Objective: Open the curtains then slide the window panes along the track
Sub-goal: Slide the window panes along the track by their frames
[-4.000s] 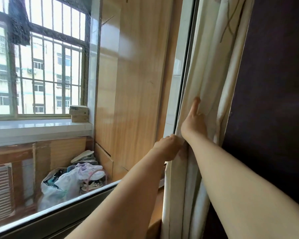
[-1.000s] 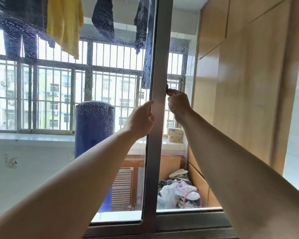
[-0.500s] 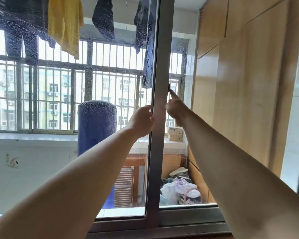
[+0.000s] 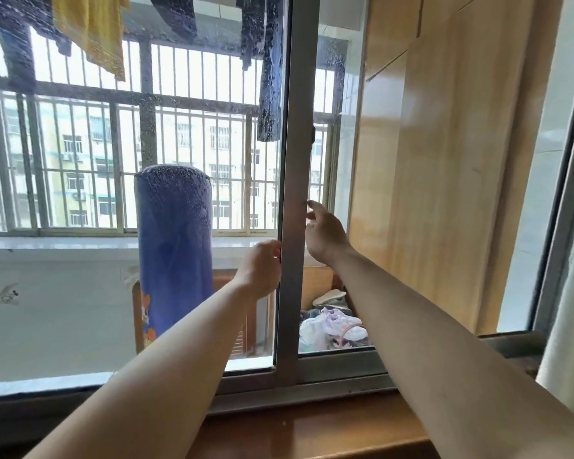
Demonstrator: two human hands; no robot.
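A home, seen from a room's sliding window (image 4: 294, 193) onto an enclosed balcony: laundry (image 4: 90, 31) hangs at far left, wooden cabinets (image 4: 444, 160) line the right, shoes (image 4: 338, 326) lie below.

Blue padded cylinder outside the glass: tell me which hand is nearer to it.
Left. The left hand sits at the window stile's left edge, on the side of the blue cylinder. The right hand is on the stile's far side, farther away.

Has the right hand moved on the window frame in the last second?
Yes. The right hand has slid down the upright window frame, away from the small dark latch it was touching, and its fingers have opened.
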